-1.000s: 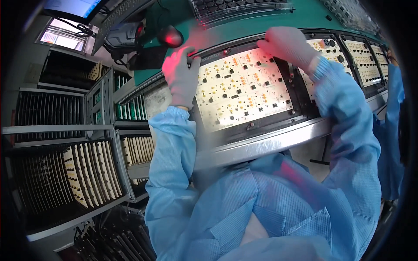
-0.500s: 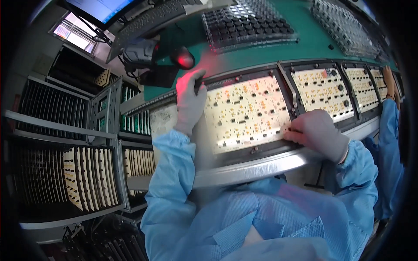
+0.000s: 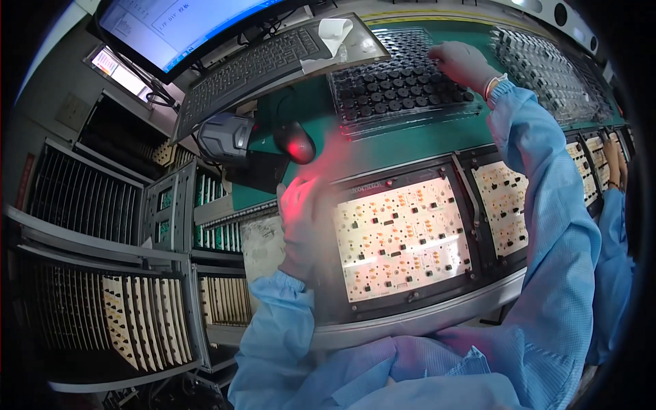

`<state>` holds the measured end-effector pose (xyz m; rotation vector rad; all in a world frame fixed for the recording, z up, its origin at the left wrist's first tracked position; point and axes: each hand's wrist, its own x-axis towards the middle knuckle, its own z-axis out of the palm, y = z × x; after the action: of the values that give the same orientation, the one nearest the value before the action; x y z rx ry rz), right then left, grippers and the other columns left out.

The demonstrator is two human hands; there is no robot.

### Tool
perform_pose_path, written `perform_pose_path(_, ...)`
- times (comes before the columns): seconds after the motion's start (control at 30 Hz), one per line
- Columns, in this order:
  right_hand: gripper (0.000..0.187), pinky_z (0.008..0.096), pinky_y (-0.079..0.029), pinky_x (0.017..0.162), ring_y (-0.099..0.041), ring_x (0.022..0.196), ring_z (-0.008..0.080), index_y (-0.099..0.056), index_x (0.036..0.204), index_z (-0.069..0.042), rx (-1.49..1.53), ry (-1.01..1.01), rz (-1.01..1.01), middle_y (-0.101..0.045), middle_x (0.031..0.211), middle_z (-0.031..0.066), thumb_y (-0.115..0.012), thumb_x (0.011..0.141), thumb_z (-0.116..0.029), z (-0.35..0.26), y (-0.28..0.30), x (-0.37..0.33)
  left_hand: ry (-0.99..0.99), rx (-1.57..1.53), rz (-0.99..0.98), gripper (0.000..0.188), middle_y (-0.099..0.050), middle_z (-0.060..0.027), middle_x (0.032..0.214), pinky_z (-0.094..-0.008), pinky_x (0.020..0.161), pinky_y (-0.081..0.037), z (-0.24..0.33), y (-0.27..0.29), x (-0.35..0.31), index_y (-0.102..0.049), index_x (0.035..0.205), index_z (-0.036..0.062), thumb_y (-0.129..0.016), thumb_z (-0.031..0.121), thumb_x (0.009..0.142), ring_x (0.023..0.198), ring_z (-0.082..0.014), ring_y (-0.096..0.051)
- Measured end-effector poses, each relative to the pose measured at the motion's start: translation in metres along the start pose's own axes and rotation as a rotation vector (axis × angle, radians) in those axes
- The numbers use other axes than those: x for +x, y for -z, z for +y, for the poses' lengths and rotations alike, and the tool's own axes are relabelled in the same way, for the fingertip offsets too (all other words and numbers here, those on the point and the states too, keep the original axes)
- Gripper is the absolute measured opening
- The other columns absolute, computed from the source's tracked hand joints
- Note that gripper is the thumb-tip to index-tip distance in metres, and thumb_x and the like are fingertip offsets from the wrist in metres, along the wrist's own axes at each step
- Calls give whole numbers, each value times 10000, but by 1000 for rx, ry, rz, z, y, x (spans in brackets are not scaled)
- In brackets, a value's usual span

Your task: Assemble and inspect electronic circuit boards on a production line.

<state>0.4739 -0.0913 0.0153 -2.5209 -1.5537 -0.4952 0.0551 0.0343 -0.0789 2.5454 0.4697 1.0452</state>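
Observation:
My right hand (image 3: pixel 468 65), in a pale glove, reaches over a clear plastic tray (image 3: pixel 410 123) filled with black round parts (image 3: pixel 389 92). Its fingers are bent together at the tray's right side, and what they pinch, if anything, is hidden. Beside the left edge of a black carrier frame (image 3: pixel 383 311) is my gloved left hand (image 3: pixel 298 212). Red light and haze smear its fingers. A cream circuit board (image 3: pixel 403 236) with small black and orange components lies in that frame.
Another board (image 3: pixel 502 198) in its carrier stands to the right, partly behind my sleeve. Clear trays (image 3: pixel 547 75) lie at the back right. A mouse (image 3: pixel 295 142), scanner (image 3: pixel 224 140) and keyboard (image 3: pixel 253 65) are at back left. Racks of boards (image 3: pixel 147 321) stand left. A co-worker's hand (image 3: pixel 611 160) is far right.
My right hand has left the board's lower right corner and reached forward to the tray of black parts. The view has tilted up, and my left hand remains by the frame's left edge.

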Motion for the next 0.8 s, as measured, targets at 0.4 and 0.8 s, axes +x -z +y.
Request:
perform_pose_path(0.4,262,400,-545,732,-691,826,298,-704,911,-31,-162,-21,-159,-704,863,154,-645,793,-257,-47,-41,57,-5,-33,31,346,-634,-112,1138,-528,1144,-273,-17,-4,-5,-653,1184,72,-675,18,843,1190,-304,-551)
perform_pose_path(0.8,255,438,-521,734,-673,785,322,-728,890,-34,1108,-401,-216,-712,850,187,-658,803,-263,-28,17,-10,-63,0,-19,314,-636,-117,1093,-483,1083,-332,-17,-2,1,-654,1151,53,-705,112,846,1114,-293,-564)
